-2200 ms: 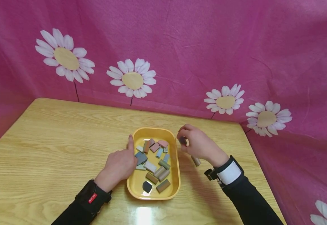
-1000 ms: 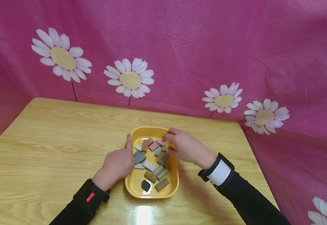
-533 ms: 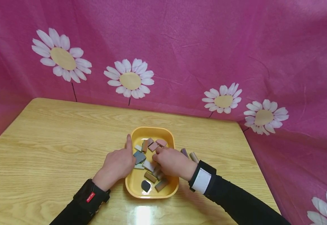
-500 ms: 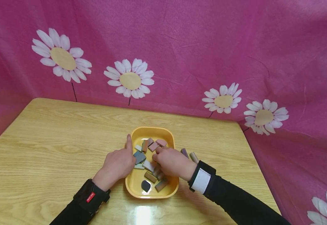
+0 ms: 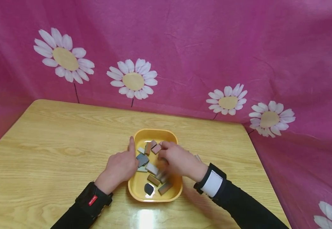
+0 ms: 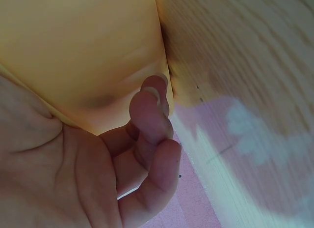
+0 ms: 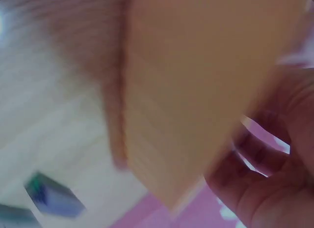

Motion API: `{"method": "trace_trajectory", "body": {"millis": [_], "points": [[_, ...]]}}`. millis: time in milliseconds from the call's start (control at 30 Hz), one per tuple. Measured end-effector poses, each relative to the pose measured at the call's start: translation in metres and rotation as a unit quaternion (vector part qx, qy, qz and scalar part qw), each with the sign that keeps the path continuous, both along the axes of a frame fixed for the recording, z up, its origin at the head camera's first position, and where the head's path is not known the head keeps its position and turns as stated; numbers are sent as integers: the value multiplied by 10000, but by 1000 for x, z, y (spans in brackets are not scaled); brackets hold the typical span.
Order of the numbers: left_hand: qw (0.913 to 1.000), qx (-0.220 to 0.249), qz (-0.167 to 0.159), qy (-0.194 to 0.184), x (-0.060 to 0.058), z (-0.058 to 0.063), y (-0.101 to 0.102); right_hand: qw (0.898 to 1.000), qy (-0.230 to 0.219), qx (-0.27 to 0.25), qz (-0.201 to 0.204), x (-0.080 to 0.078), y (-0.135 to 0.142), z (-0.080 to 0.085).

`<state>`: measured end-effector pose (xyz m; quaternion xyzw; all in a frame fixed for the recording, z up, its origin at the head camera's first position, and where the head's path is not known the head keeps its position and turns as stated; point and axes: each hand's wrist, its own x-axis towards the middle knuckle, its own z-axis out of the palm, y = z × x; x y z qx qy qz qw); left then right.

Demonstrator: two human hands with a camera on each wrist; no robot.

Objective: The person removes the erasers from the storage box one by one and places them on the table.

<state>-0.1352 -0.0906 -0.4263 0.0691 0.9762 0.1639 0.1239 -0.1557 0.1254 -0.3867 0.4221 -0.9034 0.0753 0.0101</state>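
Mixed-colour blocks point(image 5: 152, 168) in yellow plastic tray point(image 5: 138, 188): likely picking; next needs pinch. Left hand point(image 5: 120, 168) grips tray; right hand point(image 5: 180, 160): hold unclear.

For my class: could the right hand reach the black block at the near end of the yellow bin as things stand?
Probably yes: the right hand is over the yellow bin, and in the head view nothing covers the black block. Blur hides whether the hand holds something.
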Motion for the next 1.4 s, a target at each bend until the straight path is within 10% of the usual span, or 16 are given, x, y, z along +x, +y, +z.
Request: {"method": "trace_trajectory", "body": {"millis": [233,700,1100,1400], "points": [[10000,-48,41,6,5,1,4,9902,293,-567,-1239,-19,45,23],[9999,-119,62,-32,11,2,7,9696,-240,-14,-2435,-44,115,-45],[9998,-187,29,-8,10,2,8,9667,441,-360,-2495,-33,77,-17],[9998,-173,23,54,9,4,10,9913,482,-340,-1177,4,18,19]]}}
